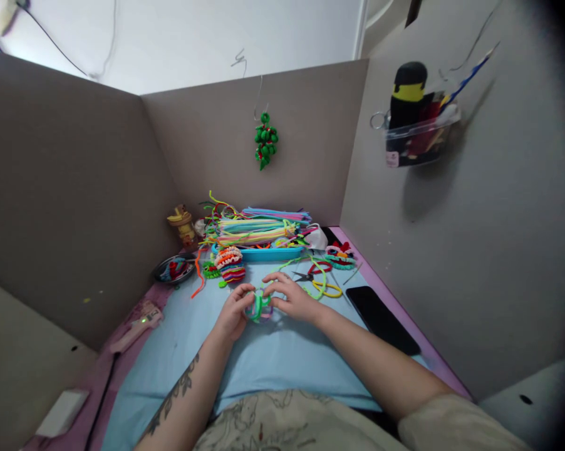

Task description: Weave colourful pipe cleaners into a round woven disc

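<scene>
Here, a glue gun (134, 326) is parked at the left edge, off the blue mat (193, 351). At mid-mat a green coil (258, 307) is pinched by the left hand (233, 313) and steadied by the right hand's (294, 299) fingertips, seemingly for bending. Scissors (305, 275) and a phone (381, 318) are kept rightward, within reach.

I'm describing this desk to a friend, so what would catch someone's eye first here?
Both hands, left hand and right hand, meet mid-desk around a green pipe-cleaner piece on the blue mat. Behind them lies a bright pile of pipe cleaners, and a green ornament hangs on the back wall.
</scene>
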{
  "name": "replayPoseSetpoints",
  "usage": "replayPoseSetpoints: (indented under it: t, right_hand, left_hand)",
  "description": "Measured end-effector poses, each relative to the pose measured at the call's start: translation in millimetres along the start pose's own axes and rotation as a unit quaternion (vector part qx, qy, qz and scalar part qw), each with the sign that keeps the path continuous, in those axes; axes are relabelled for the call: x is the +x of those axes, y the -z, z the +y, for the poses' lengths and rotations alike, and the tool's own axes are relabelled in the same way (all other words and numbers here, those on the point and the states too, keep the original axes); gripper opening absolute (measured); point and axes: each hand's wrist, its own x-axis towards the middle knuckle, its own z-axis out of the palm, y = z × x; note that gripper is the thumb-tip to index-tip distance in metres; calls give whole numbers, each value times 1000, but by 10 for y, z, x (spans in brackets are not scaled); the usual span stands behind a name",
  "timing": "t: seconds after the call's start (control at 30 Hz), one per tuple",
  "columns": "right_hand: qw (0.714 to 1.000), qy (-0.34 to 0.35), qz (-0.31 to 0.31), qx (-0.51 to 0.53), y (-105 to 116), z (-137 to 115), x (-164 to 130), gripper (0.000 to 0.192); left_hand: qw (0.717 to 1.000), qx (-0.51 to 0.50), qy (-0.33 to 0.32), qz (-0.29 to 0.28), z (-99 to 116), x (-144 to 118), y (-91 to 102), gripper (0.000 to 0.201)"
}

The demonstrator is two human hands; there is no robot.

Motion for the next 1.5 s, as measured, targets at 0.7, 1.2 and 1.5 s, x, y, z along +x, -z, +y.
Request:
replayPoseSetpoints:
  t: [0.7,1.2,1.5]
  right_hand:
    - [987,40,31,-156,21,-61,-48,7]
    - [979,-174,66,78,-143,65,-23,14]
    - [967,-187,-63,160,-151,230,-59,22]
  left_hand:
    - [985,109,71,-110,-94,-56,-52,18]
    - [995,67,-67,-33,-57,-26,-50,32]
    - [965,208,-121,-100,-71,-66,-33,30]
